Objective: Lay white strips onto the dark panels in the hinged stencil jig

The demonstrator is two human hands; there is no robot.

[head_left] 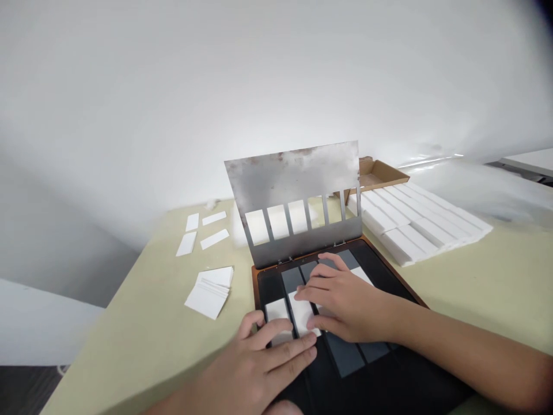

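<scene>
Hands point(349, 304) at white card point(299, 310) on black board point(377, 264).

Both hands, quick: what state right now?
Left hand: open, fingers over a white card.
Right hand: thumb and fingertips at the neighbouring card; grip unclear.

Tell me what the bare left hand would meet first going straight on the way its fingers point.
Probably the bare right hand, near its thumb; depth is unclear, so the left hand might slide beneath it instead.
</scene>
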